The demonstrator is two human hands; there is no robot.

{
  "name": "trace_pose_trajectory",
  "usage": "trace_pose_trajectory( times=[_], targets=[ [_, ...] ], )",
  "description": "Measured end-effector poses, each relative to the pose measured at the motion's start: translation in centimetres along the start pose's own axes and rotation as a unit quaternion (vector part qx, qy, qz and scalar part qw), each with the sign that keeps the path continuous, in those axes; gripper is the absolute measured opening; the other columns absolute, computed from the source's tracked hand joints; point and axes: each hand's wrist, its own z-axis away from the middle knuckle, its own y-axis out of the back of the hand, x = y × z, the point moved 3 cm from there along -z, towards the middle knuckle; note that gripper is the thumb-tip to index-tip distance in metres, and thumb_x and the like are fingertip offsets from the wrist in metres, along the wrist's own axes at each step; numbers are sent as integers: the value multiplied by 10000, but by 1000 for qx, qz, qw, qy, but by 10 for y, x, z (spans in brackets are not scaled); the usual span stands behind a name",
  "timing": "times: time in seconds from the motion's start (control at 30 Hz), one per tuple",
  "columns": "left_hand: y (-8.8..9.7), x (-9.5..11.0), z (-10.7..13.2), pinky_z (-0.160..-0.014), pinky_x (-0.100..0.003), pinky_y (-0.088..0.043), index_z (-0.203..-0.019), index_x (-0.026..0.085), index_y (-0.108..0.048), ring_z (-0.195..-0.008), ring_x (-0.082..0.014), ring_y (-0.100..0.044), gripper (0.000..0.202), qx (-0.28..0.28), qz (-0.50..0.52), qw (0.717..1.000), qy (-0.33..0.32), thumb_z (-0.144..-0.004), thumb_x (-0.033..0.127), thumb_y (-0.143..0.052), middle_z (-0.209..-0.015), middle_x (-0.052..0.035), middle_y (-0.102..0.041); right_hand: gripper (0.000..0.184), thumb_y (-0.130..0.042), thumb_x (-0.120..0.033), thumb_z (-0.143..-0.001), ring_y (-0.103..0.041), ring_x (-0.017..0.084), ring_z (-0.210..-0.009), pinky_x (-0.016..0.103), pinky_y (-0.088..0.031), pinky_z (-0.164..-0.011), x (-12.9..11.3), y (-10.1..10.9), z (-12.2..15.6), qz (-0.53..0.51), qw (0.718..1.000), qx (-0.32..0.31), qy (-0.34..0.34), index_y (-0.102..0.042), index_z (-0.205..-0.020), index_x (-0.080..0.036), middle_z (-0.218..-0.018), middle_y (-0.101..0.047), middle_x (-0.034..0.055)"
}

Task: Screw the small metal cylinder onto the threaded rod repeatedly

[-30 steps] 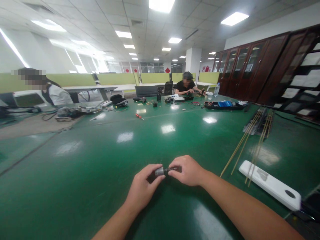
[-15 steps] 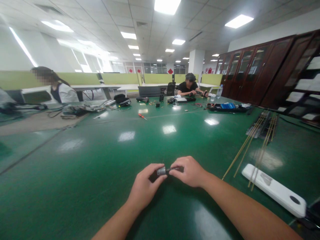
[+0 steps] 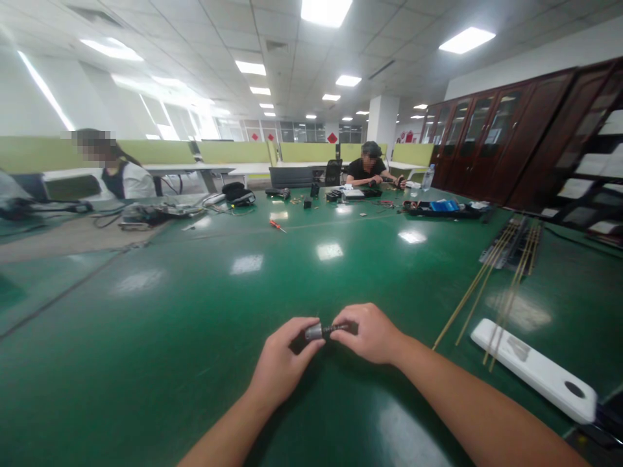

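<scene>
My left hand [image 3: 285, 357] is closed on a short grey metal cylinder [image 3: 314, 332], gripping it between thumb and fingers. A dark, thin rod with a ridged or spiral look [image 3: 328, 329] sticks out of the cylinder's right end. The thumb and fingers of my right hand [image 3: 367, 332] pinch the rod's other end, and its tip is hidden in the grip. The two pieces lie in one line, nearly level, above the green tabletop [image 3: 195, 337]. Whether they are one piece or two joined ones is too small to tell.
To the right lie a long white case [image 3: 535, 366] and thin yellowish rods [image 3: 479, 285]. A red screwdriver [image 3: 277, 226] lies farther off. Beyond are a tray of tools [image 3: 440, 207], a black pouch [image 3: 238, 194] and a co-worker [image 3: 365, 170]. Another person [image 3: 126, 178] sits at left.
My hands and the grey cylinder stay almost in place, with slightly more of the rod showing between them. The person at left has shifted a little to the right.
</scene>
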Motion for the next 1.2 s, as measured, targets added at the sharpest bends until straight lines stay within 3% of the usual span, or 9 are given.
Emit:
trace_pose_trajectory(
  times=[1.2],
  targets=[
    [-1, -4, 0, -858, -331, -549, -1077, 257, -687, -935, -200, -666, 243, 6, -7, 1000, -13, -840, 313, -691, -1037, -24, -711, 100, -664, -294, -845, -598, 140, -724, 252, -396, -675, 3, 2, 1, 6, 1000, -7, -7, -701, -870, -204, -789, -689, 4]
  ],
)
